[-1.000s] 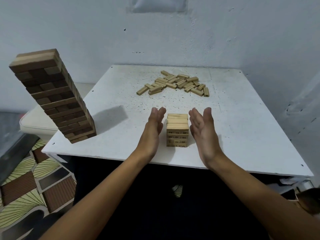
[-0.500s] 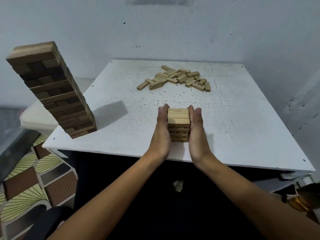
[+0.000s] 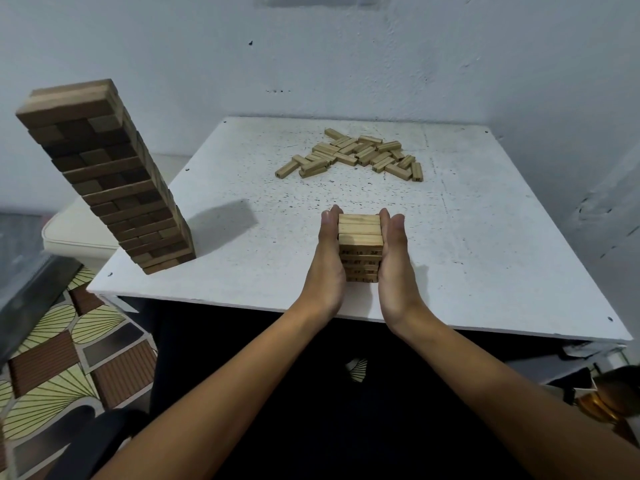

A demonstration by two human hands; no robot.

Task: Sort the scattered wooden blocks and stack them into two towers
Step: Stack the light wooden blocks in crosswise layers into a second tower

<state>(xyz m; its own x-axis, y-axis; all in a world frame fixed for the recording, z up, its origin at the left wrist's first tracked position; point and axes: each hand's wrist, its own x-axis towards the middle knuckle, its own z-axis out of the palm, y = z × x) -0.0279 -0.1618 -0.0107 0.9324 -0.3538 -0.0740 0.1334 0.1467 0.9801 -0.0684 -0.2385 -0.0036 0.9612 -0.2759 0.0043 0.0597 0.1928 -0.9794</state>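
Observation:
A short tower of light wooden blocks (image 3: 360, 233) stands near the front edge of the white table (image 3: 242, 265). My left hand (image 3: 325, 265) presses flat against its left side and my right hand (image 3: 394, 268) presses flat against its right side, fingers straight. A tall tower of dark brown blocks (image 3: 104, 174) stands at the table's front left corner. A pile of several loose light blocks (image 3: 356, 155) lies scattered at the back of the table.
A white wall runs behind and to the right of the table. A cream cushioned seat (image 3: 72, 233) sits left of the table, behind the dark tower. A patterned floor mat (image 3: 52, 362) lies below on the left.
My two hands closed in from either side of the light tower and now press against it. They have held there for the last half second.

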